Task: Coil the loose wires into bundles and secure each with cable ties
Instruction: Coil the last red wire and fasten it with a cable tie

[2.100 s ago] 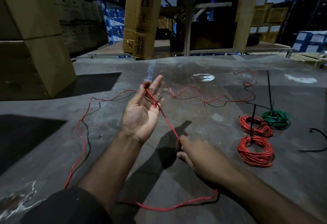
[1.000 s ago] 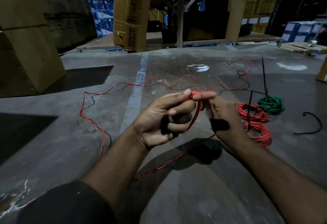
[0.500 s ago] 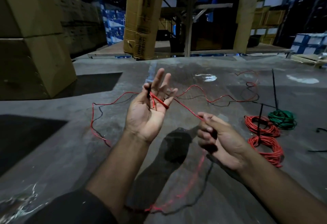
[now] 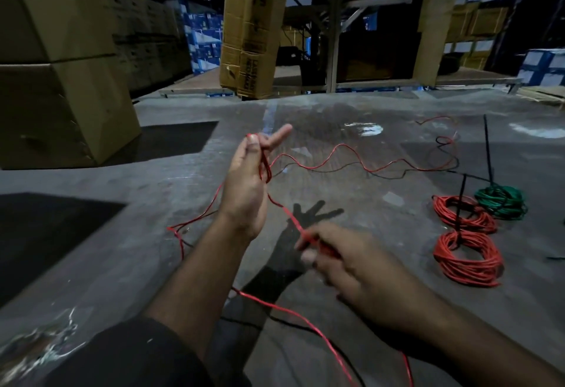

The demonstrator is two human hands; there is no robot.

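At the far left we see stacked cardboard boxes (image 4: 61,80) standing on the grey concrete floor (image 4: 122,233), and a dark sleeve (image 4: 128,356) covers our left forearm at the bottom edge. Moving right, our left hand (image 4: 247,184) is raised upright over the floor, its grip closed on the loose red wire (image 4: 348,154): the thumb pins a few short loops of it against the palm while one finger sticks out straight. From those loops one strand drops behind the wrist and bends on the floor to the left, another runs away in waves toward the back right with a thin dark wire lying alongside it, and a third stretches taut down to our right hand (image 4: 345,267). That hand is blurred, but its fingers are curled and pinch the red wire low over the floor, and more of the wire trails from beneath it toward the bottom edge. Behind the hands a tall cardboard carton (image 4: 253,25) leans upright near metal shelving. Further right, well apart from both hands, lie two finished red bundles (image 4: 467,261) just beside each other, each with a black cable tie (image 4: 460,203) on it, and just beyond them a green bundle (image 4: 501,203) with its own tie sticking up.
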